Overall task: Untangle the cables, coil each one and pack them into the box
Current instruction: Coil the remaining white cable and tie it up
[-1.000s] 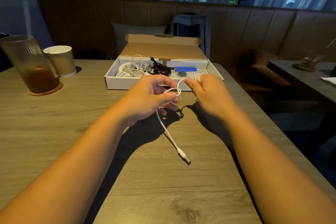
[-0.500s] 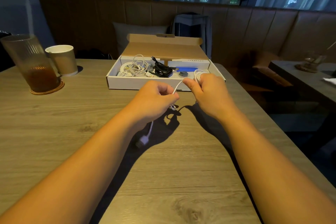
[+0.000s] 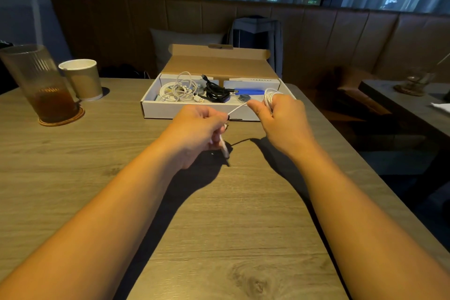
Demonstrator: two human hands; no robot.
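A thin white cable point(image 3: 237, 107) stretches taut between my two hands above the table. My right hand point(image 3: 280, 117) holds several loops of it wound around the fingers, thumb pressed on the strand. My left hand point(image 3: 202, 129) grips the cable's free end, and the white plug sticks out below the fist. Behind the hands stands the open white cardboard box point(image 3: 165, 111), lid folded back. Inside lie a coiled white cable point(image 3: 179, 90), a bundled black cable point(image 3: 215, 94) and a blue item point(image 3: 249, 91).
A ribbed glass of brown drink point(image 3: 42, 85) on a coaster and a paper cup point(image 3: 81, 79) stand at the far left of the wooden table point(image 3: 231, 238). The table's right edge runs diagonally past my right arm. A bench seat lies beyond.
The loose tail that lay on the table has been drawn up. My left hand now holds the cable close to its plug, and the strand between the hands is shorter and taut.
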